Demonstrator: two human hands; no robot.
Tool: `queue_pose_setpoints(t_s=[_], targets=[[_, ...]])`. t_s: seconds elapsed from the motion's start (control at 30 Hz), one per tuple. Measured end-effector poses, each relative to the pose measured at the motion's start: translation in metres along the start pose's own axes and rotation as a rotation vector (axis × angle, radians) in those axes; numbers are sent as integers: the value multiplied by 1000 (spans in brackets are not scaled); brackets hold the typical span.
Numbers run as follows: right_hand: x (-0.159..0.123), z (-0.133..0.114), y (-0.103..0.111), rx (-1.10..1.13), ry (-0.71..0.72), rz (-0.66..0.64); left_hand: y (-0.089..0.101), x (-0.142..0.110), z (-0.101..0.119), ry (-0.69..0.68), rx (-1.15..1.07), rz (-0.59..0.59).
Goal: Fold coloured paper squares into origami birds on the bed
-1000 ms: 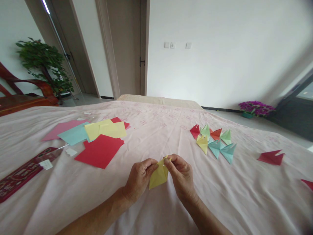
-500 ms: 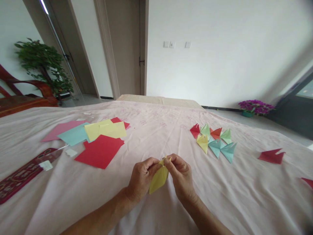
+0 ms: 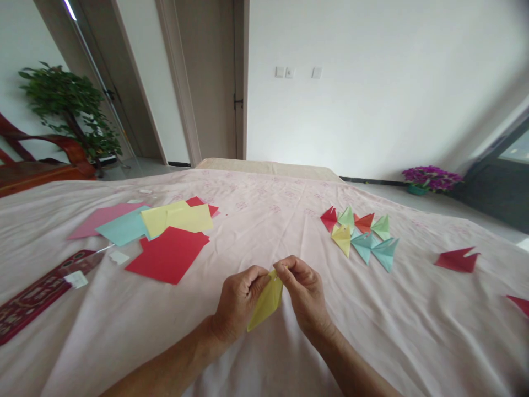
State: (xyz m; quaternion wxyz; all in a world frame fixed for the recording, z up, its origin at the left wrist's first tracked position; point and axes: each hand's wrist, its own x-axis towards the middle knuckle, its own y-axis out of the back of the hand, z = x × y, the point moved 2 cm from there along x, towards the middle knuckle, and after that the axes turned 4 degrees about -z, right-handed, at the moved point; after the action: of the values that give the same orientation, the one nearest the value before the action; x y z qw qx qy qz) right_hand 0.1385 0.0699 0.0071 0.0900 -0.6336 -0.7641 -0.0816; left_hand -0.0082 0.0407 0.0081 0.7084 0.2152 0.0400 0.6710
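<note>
A yellow folded paper piece point(image 3: 266, 304) is held up between my two hands near the front middle of the bed-like cloth surface. My left hand point(image 3: 240, 298) is closed, its thumb and fingers pinching the paper's upper left edge. At the top right tip, my right hand point(image 3: 305, 292) pinches the same paper between thumb and forefinger. The paper's pointed lower end hangs down to the left. The tip itself is partly hidden by my fingers.
Loose sheets lie to the left: red point(image 3: 168, 256), yellow point(image 3: 177, 219), blue point(image 3: 124, 225) and pink point(image 3: 99, 219). Beside them is a dark red patterned packet point(image 3: 39, 295). On the right, several folded paper shapes point(image 3: 363, 247) sit grouped, with a red folded piece point(image 3: 457, 259) farther right.
The yellow paper has tilted slightly, its lower point shifting down and left. My right thumb now covers more of the top tip. Both hands keep their pinch.
</note>
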Motion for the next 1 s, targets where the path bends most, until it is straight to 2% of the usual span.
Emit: queue_pose_setpoints(t_s=[0.1,0.2,0.27,0.4,0.5,0.73,1.0], targets=[[-2,-3,-3,22,10,-43,3,0,0,46,-75,115],[-6,-6,-7,-37,80,-11,8,1,0,59,-134,215],[-9,-7,-11,-79,94,3,9,2,1,65,-167,254],[-13,-9,-19,-127,42,-61,10,4,-1,48,-186,294],[-15,-11,-20,-132,48,-75,9,4,-3,54,-220,300],[-15,-7,-18,-117,59,-12,7,3,-3,100,-318,275],[-14,-4,-15,-165,73,53,6,3,-8,112,-418,160]])
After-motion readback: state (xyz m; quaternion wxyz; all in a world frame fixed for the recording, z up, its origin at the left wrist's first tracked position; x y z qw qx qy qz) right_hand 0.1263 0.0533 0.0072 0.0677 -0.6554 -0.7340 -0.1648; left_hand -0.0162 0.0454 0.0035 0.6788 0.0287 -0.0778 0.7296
